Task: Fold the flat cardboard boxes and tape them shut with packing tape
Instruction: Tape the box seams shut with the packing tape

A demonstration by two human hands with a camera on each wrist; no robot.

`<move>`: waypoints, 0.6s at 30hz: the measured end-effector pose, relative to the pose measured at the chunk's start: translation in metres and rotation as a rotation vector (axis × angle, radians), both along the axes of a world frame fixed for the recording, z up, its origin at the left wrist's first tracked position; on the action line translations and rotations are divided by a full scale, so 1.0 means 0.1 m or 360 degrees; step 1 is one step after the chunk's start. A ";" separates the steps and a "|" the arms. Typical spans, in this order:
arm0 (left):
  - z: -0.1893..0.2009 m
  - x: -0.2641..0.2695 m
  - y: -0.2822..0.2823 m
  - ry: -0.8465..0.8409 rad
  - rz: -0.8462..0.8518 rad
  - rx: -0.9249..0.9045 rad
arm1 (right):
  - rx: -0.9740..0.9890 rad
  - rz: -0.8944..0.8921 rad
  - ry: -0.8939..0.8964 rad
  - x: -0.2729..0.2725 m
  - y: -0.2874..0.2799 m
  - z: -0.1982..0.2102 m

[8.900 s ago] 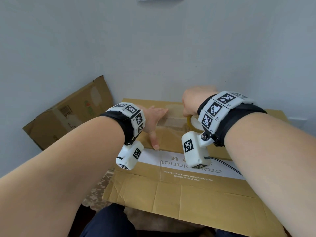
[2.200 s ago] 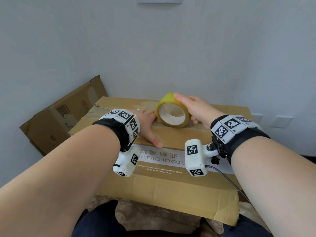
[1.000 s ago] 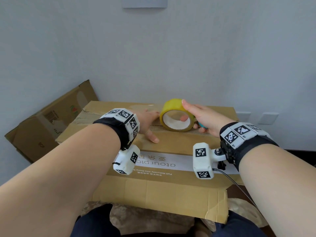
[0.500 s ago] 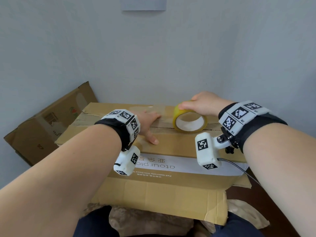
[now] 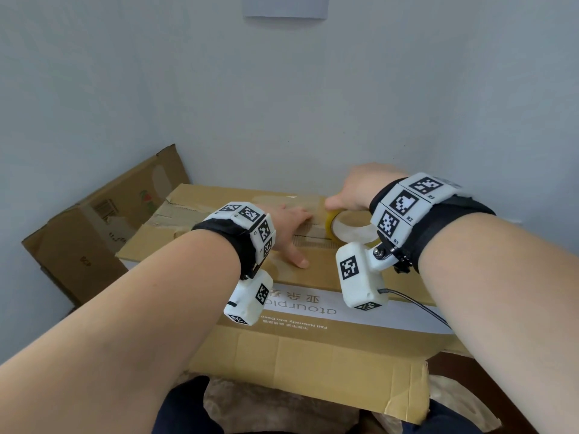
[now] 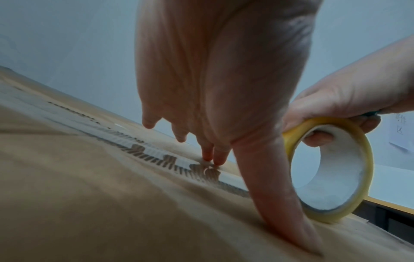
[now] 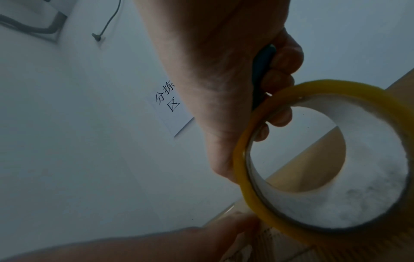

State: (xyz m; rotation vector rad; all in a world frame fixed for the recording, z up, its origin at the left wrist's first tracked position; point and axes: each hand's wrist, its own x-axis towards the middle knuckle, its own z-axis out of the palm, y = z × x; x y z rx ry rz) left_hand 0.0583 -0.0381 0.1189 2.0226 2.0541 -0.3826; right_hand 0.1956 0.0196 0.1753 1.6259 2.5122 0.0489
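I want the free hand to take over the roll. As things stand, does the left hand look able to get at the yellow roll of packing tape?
Probably yes. The left hand lies flat on the cardboard box right beside the yellow roll of packing tape, nothing between them, though the right hand grips its top.

2 boxes [image 5: 313, 349] [image 5: 103, 220], 1 tape roll [image 5: 347, 230], 2 hands [image 5: 289, 227] [image 5: 360, 186].

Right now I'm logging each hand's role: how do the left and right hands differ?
The left hand lies spread, fingers straight, pressing the cardboard box top; the right hand curls round the yellow tape roll. The left holds nothing; the right also clasps a dark slim object, unidentifiable. Both work at the box's centre seam.
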 end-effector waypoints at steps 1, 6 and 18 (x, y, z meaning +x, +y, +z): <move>-0.02 -0.01 0.00 -0.0012 0.0001 0.0001 | 0.0012 -0.0001 -0.0022 -0.02 -0.02 0.01; -0.05 -0.04 0.02 -0.0073 -0.0046 0.0006 | 0.0103 -0.0012 0.0015 -0.07 -0.03 -0.02; -0.09 -0.05 0.04 -0.0023 -0.0166 -0.0065 | 0.0231 0.0072 0.0305 0.01 0.03 -0.12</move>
